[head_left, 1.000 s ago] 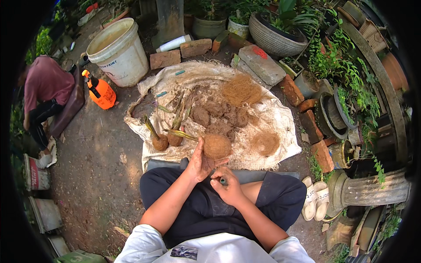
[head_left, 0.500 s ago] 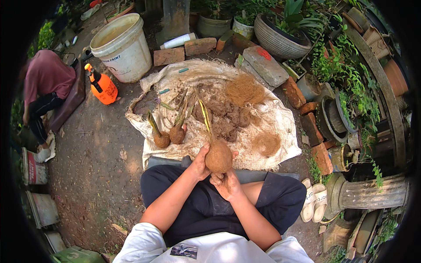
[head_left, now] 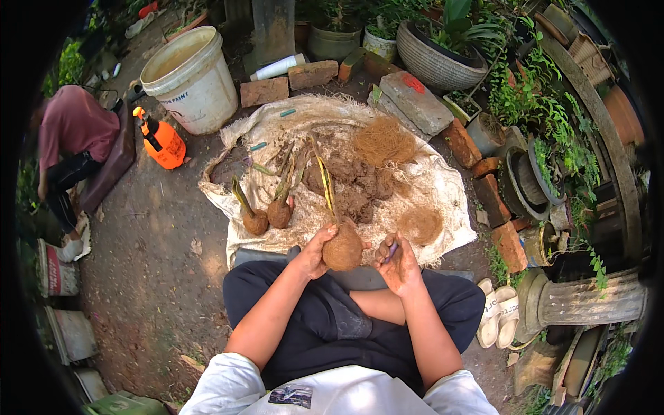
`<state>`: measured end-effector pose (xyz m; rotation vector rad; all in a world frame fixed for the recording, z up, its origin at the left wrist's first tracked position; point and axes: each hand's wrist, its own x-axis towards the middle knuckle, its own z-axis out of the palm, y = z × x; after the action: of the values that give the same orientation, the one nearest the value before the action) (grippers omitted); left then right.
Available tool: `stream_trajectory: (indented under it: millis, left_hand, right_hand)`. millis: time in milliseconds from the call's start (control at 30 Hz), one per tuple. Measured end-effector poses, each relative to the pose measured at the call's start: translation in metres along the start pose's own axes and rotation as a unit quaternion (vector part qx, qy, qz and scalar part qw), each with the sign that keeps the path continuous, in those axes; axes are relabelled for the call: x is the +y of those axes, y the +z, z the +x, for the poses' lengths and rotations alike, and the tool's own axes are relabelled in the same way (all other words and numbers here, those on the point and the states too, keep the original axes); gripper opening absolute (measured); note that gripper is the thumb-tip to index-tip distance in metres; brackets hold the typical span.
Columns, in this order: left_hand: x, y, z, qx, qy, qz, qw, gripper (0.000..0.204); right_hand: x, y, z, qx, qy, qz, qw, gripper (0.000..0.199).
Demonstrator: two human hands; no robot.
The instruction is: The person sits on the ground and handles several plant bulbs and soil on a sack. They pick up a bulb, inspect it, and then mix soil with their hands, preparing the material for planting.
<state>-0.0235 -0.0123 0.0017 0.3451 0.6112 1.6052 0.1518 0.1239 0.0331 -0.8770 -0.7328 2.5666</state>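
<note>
My left hand is wrapped round the left side of a brown, fibre-covered plant ball, with a long yellow-green leaf rising from its top. To the right of the ball, and apart from it, my right hand is closed on a small purple rod-shaped thing, too small to name exactly. Two smaller balls with leaf shoots, one at the left and one beside it, sit on the pale woven sack. Beyond my hands lie a heap of damp brown soil and loose coconut fibre.
A flat pad of fibre and two teal rods lie on the sack. Behind are bricks, a white bucket and an orange spray bottle. Another person sits at left. Sandals and pots stand right.
My right hand has left the underside of the ball and moved right, now showing the purple thing in its fingers. The ball has shifted slightly left in my left hand.
</note>
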Motion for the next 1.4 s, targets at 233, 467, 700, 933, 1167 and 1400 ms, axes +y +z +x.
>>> stream_trajectory:
  millis: [233,467,700,933,1167,1400]
  left_hand:
    - [-0.017,0.011,0.012,0.154,-0.013,0.136,0.979,0.089]
    - [-0.016,-0.002,0.013,0.087,-0.082,0.073,0.99,0.095]
    - [-0.023,0.002,0.029,0.177,-0.044,0.213,0.96,0.078]
    - [-0.019,0.007,0.025,0.176,-0.14,0.189,0.956,0.069]
    - [-0.023,0.006,0.028,0.185,-0.134,0.25,0.941,0.074]
    - [-0.024,0.001,0.027,0.171,-0.113,0.278,0.938,0.075]
  right_hand:
    - [-0.013,-0.001,-0.001,0.037,-0.078,-0.248,0.965,0.025]
    - [0.022,-0.028,0.025,0.142,-0.088,-0.252,0.953,0.038]
    - [0.026,-0.039,0.032,0.037,-0.063,-0.098,0.992,0.039]
    - [0.03,-0.035,0.036,0.059,-0.066,-0.302,0.949,0.031]
    - [0.022,-0.042,0.043,0.118,-0.162,-0.393,0.898,0.025]
    - [0.018,-0.043,0.045,0.147,-0.133,-0.345,0.917,0.03]
